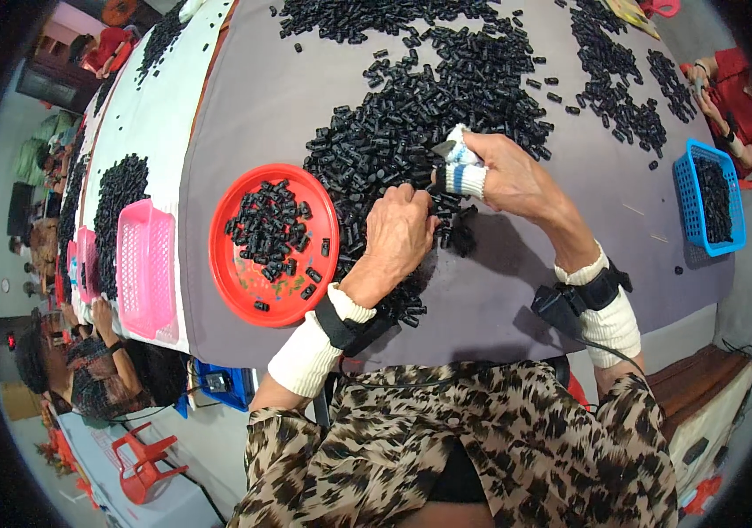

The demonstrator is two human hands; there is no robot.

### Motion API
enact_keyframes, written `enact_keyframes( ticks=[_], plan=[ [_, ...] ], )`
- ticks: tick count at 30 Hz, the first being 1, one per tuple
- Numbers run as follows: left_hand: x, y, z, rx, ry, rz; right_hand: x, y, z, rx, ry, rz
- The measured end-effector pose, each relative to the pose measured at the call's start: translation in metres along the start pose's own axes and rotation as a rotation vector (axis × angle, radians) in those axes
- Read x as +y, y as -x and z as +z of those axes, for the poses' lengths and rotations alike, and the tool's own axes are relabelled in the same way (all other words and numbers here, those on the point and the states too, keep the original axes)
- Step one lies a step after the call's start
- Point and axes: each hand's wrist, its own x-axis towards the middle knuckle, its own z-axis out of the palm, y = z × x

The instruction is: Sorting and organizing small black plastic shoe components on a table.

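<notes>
My left hand (396,231) is closed, fingertips pinched together at the near side of a big heap of small black cylindrical parts (385,141). What it pinches is hidden by the fingers. Close beside it, my right hand (517,176) is curled, with a white knitted wrap with blue stripes (466,172) around its finger end. A small dark, pointed, blade-like tool (445,150) sticks out of that grip. Below the hands lies a dark clump of scraps (459,236). Left of my left hand, a round red tray (226,290) holds more black parts and a few green bits.
A pink basket (147,264) stands left on a white table; a blue basket (728,233) of black parts sits at the right edge. More black heaps (609,79) spread across the grey tablecloth (244,114). Other people (741,114) work at the right and left.
</notes>
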Motion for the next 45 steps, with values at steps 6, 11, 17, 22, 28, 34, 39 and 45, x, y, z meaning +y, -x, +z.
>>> enact_keyframes(
  ticks=[6,11,17,22,28,34,39,45],
  plan=[
    [-0.006,-0.002,-0.022,0.001,0.631,-0.273,-0.006,0.001,0.002,-0.012,-0.093,-0.021],
    [-0.018,0.004,-0.074,0.085,1.668,-0.468,-0.024,-0.004,0.003,-0.030,-0.162,-0.017],
    [-0.021,0.013,-0.110,0.244,2.012,-0.324,-0.067,-0.016,0.013,-0.015,-0.268,-0.119],
    [-0.013,0.018,-0.114,0.291,2.020,-0.293,-0.086,-0.020,0.021,-0.046,-0.312,-0.158],
    [-0.012,0.022,-0.122,0.333,1.826,-0.255,-0.092,-0.022,0.023,-0.023,-0.342,-0.139],
    [-0.004,0.022,-0.124,0.353,1.709,-0.236,-0.099,-0.024,0.023,-0.008,-0.327,-0.151],
    [-0.002,0.019,-0.122,0.414,1.605,-0.228,-0.101,-0.025,0.021,-0.022,-0.345,-0.145],
    [0.004,0.018,-0.121,0.443,1.577,-0.266,-0.099,-0.024,0.021,-0.001,-0.390,-0.123]
  ],
)
